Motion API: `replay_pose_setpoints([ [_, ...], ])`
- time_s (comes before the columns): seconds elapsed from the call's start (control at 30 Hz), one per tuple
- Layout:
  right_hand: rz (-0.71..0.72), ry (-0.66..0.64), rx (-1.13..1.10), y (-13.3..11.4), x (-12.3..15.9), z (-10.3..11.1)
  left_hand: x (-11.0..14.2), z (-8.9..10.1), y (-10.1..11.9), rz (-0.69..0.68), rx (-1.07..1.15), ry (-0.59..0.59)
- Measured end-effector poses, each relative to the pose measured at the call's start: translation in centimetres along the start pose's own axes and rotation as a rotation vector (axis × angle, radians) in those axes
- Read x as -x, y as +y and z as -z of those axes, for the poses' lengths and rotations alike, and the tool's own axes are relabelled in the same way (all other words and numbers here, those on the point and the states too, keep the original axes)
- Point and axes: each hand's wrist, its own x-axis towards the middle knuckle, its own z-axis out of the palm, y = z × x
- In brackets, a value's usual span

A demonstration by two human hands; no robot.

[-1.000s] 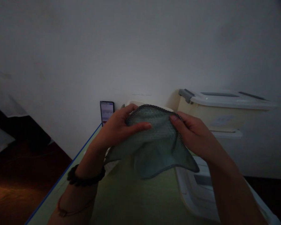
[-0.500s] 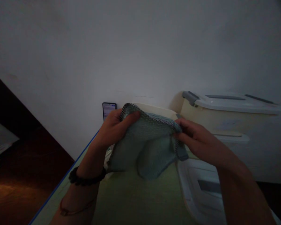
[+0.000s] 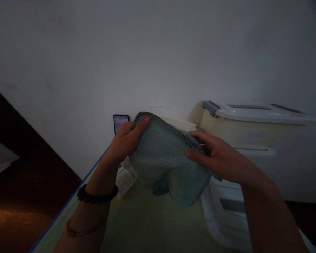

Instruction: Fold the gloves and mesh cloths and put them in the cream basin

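A grey-green cleaning cloth (image 3: 163, 147) with a black-and-white stitched edge hangs between my two hands above the table. My left hand (image 3: 126, 138) pinches its upper left corner, thumb on the near face. At the upper right edge, my right hand (image 3: 212, 153) grips the cloth between thumb and fingers. The lower part droops in folds. Below it shows a small dark blue object (image 3: 160, 187), partly covered, whose kind I cannot make out. Beside my left wrist lies a clear package with a printed white label (image 3: 125, 180), partly hidden.
A phone (image 3: 120, 122) leans against the white wall behind my left hand. A cream storage bin with a white lid (image 3: 252, 114) stands at the right. A white lid with a grey handle (image 3: 226, 211) lies by my right forearm. The green table (image 3: 147, 225) has a blue edge at left.
The cloth has turned and spread, its right corner now lower, and my right thumb has slid further over its face. The dark blue object and more of the labelled package have come into sight.
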Motion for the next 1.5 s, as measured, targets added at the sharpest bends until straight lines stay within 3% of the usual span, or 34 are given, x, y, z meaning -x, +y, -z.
replay_pose_setpoints([
  [0.1, 0.01, -0.017, -0.022, 0.0, 0.2, 0.5, -0.1, 0.1, -0.1, 0.036, -0.029, 0.017],
  [0.37, 0.047, 0.041, 0.193, 0.1, 0.4, 1.3, -0.2, 0.3, -0.5, 0.114, 0.013, -0.018],
  [0.53, 0.045, 0.126, 0.253, 0.1, 0.7, 1.9, -0.2, 0.7, -0.5, 0.096, 0.059, 0.016],
  [0.63, 0.051, 0.244, 0.22, 0.2, 0.7, 2.3, -0.2, 1.0, -0.5, 0.107, 0.107, 0.021],
  [0.8, 0.03, 0.366, 0.008, 0.4, 0.4, 2.0, -0.1, 1.1, -0.6, 0.153, 0.198, -0.15],
  [0.9, 0.015, 0.421, 0.04, 0.5, 0.1, 1.6, 0.2, 1.2, -0.7, 0.172, 0.221, -0.296],
  [1.0, -0.01, 0.348, 0.121, 0.6, 0.2, 1.7, 0.4, 1.3, -0.6, 0.175, 0.288, -0.369],
  [1.2, -0.009, -0.127, 0.233, 0.9, 1.1, 1.8, 0.6, 1.0, -0.2, 0.171, 0.302, -0.342],
  [1.5, 0.036, -0.033, 0.0, -0.6, -0.1, -1.3, 0.8, -0.6, 1.5, -0.127, 0.001, -0.595],
])
